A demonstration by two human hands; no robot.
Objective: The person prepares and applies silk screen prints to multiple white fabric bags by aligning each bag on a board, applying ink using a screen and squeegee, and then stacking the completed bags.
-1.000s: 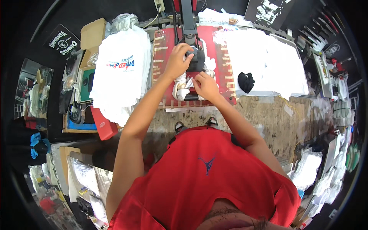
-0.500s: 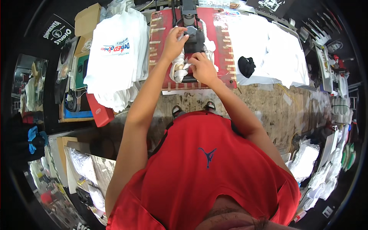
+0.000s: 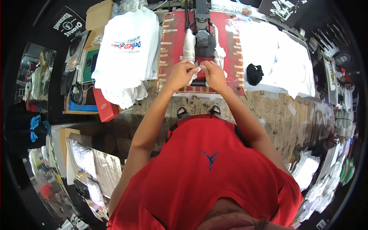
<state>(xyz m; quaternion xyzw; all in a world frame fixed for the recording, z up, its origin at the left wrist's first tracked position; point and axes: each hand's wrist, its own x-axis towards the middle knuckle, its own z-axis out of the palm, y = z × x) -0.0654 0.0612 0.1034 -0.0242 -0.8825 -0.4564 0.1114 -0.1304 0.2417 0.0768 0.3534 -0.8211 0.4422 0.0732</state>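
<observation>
In front of me stands a heat press [image 3: 207, 51], with a dark frame on a red, tape-edged base board [image 3: 171, 51]. White cloth wrapping [image 3: 189, 48] covers the left bar of its handle, and bunched white cloth [image 3: 219, 55] hangs on the right bar. My left hand [image 3: 181, 76] pinches a white cloth strip [image 3: 199, 69] near the front of the handle. Close beside it, my right hand [image 3: 215, 78] is closed on the same strip. The fingertips almost meet, and they hide part of the wrapping.
A tall stack of printed white bags or shirts [image 3: 119, 61] stands left of the press, above a red box [image 3: 105, 105]. To the right, white sheets [image 3: 293, 65] cover the table, with a black cloth bundle [image 3: 254, 74] on them. Cardboard and plastic packs [image 3: 82, 153] lie lower left.
My left hand has come down from the upper part of the press to meet my right hand at the handle's front. The whole view has shifted slightly, so the table appears farther right.
</observation>
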